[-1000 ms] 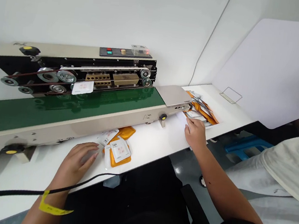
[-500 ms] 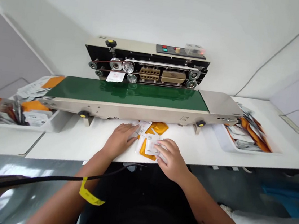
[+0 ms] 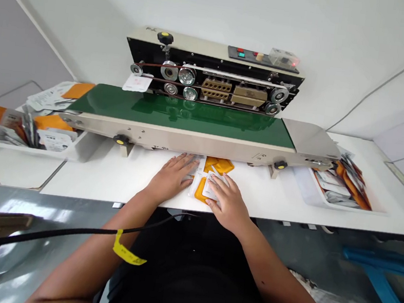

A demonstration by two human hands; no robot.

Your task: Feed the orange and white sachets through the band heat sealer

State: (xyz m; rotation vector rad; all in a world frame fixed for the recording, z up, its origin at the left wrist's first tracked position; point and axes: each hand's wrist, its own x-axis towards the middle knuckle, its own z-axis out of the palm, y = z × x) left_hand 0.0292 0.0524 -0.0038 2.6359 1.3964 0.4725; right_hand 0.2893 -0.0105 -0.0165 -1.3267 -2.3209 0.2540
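Observation:
My left hand (image 3: 172, 178) lies palm down on the white table, fingers stretched, their tips over the edge of a white-and-clear packet (image 3: 200, 162). Spread across a white printed sachet (image 3: 209, 190) are the fingers of my right hand (image 3: 231, 205); its thumb is near the sachet's lower edge. Beneath and around it are orange packets (image 3: 219, 165), partly hidden by my hands. Behind them stands a band sealing machine (image 3: 213, 62) with a green conveyor belt (image 3: 187, 118). At the left end of its rollers, a white sachet (image 3: 137, 82) sticks out above the belt.
On the left, a white bin (image 3: 83, 149) is heaped with orange and white sachets. Another white bin (image 3: 309, 192) with mixed packets stands at the right. A black cable (image 3: 78, 228) with a yellow tag crosses over my left forearm. A blue stool (image 3: 386, 272) is at lower right.
The sachet in the sealing machine has travelled left along the rollers. My right fingers have spread further over the printed sachet, and my left hand lies flatter. The camera view has shifted slightly.

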